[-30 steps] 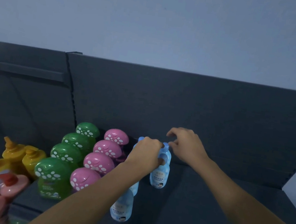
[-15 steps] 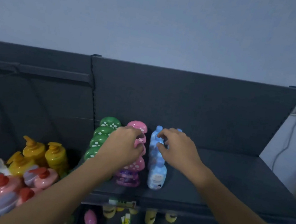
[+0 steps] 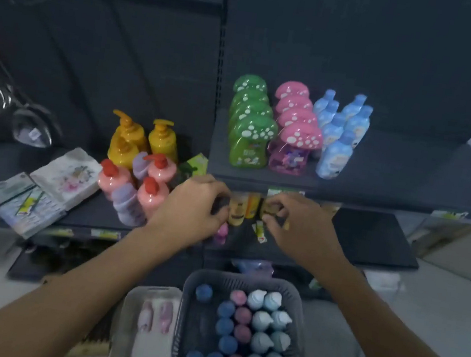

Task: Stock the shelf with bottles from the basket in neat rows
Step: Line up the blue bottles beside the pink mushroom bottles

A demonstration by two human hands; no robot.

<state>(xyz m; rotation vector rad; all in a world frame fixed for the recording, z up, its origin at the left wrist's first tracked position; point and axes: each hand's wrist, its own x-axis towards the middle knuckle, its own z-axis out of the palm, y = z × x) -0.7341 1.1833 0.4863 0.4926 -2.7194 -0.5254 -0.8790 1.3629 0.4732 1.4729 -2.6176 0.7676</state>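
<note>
While both curled, grips unclear | left hand (image 3: pixel 194 207) | right hand (image 3: pixel 296 231) | perforated plastic basket (image 3: pixel 244 281)

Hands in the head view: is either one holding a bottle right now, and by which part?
Cannot be told. The left hand and right hand are curled just below the shelf edge, in front of blurred yellow bottles; no grip shows.

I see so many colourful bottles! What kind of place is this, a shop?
Probably a small shop. Dark display shelves hold neat rows of mushroom-capped bottles and blue bottles, with label strips along the shelf edges, and a basket full of more bottles waits below.
</note>
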